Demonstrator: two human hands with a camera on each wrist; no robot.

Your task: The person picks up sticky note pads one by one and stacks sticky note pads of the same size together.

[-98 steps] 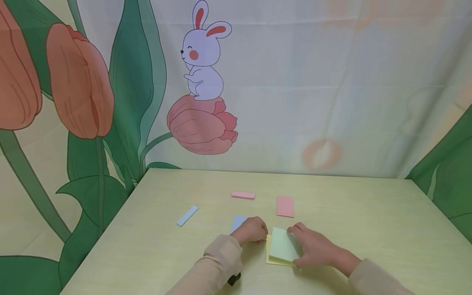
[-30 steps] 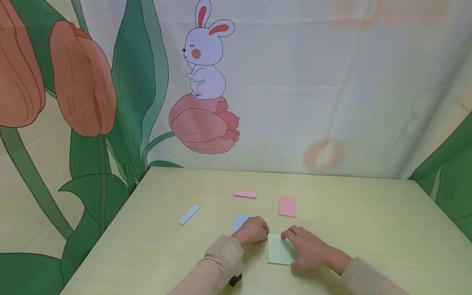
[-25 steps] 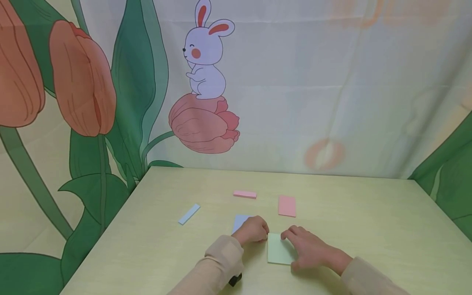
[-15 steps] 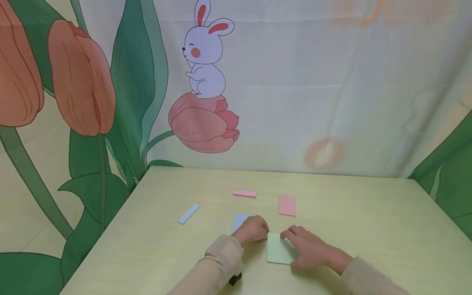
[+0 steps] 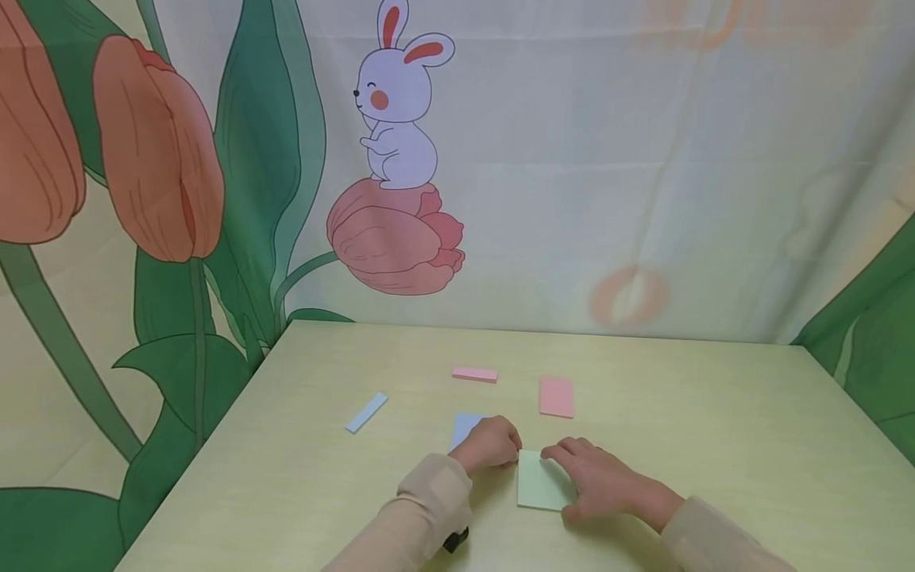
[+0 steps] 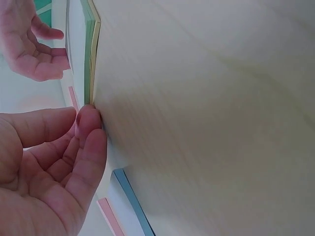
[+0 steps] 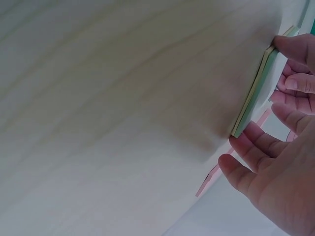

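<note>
Grasping a green pad [image 5: 541,482] between thumb and fingers of the right hand [image 5: 604,481], low and right of centre in the head view. Touching the same pad's upper-left corner with bent fingertips of the left hand [image 5: 488,445]; pinching or merely pressing, cannot quite tell from the cramped left-wrist view. Directly beneath the green, a yellow pad [image 6: 95,49], stacked nearly flush.

Just left of the fingers, at lower centre, a blue pad [image 5: 465,427], partly covered by the left hand. Above both hands, a pink pad [image 5: 556,396] right of centre and a pink strip [image 5: 475,375] nearer the middle. Farther left, a slanting blue strip [image 5: 367,413]. Under everything, a pale yellow table [image 5: 715,429] across the lower frame. Behind, a printed cloth [image 5: 536,159] with a white rabbit [image 5: 396,103] upper left of centre and orange tulips [image 5: 160,151] at upper left.
</note>
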